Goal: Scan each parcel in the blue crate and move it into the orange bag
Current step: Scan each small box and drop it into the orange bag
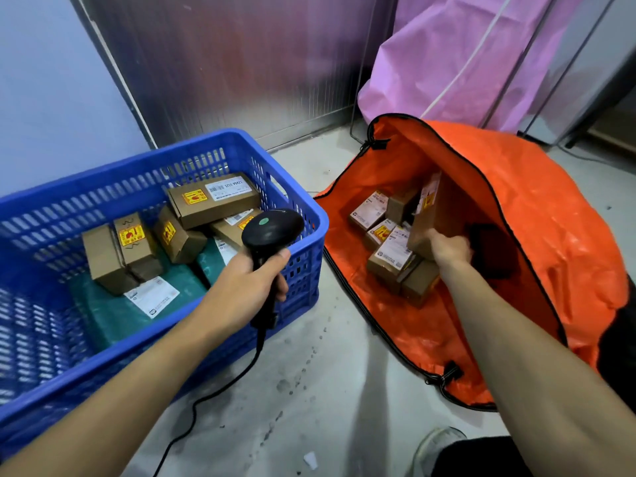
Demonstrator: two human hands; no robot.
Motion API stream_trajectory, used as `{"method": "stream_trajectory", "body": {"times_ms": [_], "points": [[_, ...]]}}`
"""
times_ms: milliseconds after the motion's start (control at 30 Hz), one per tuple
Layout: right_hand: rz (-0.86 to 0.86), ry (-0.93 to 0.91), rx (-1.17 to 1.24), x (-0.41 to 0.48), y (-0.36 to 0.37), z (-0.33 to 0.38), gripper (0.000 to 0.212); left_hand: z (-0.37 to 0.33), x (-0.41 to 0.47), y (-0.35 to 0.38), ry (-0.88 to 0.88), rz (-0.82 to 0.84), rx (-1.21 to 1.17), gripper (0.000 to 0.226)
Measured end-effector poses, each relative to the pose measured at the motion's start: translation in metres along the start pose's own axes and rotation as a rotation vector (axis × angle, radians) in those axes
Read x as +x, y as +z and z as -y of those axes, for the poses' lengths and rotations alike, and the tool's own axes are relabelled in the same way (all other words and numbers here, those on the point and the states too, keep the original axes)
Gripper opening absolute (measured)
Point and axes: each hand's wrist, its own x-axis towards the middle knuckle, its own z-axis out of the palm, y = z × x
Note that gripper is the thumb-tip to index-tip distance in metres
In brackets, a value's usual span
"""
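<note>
Holding parcel (428,218) upright inside orange bag (550,218): right hand (449,251), fingers clamped on its edge. Left hand (247,280) fingers wrapped round scanner (272,228) above blue crate (103,175). Risk: parcel topples off uneven stacked boxes (389,261) on release.

The stained grey floor (309,356) bears the blue crate (103,180) just beside the orange bag (550,228), plus perhaps a paper scrap (310,460).

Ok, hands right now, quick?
Left hand: grips the scanner.
Right hand: holds a cardboard parcel inside the orange bag.
</note>
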Motion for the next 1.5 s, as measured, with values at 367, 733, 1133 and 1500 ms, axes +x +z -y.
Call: {"method": "stream_trajectory", "body": {"times_ms": [367,733,1133,1500], "points": [[0.45,-0.37,-0.087,-0.105,0.006,0.062,0.013,-0.002,-0.026,-0.046,-0.006,-0.019,-0.044,0.01],[0.659,-0.843,-0.287,-0.245,0.046,0.088,0.019,-0.013,-0.061,-0.146,0.06,-0.222,-0.036,0.014],[0.809,-0.872,-0.387,-0.324,0.127,0.127,0.021,-0.001,-0.115,-0.282,0.009,-0.396,-0.09,0.007],[0.866,-0.939,-0.589,-0.378,0.235,0.146,0.021,0.02,-0.107,-0.338,-0.052,-0.453,0.02,0.013]]}}
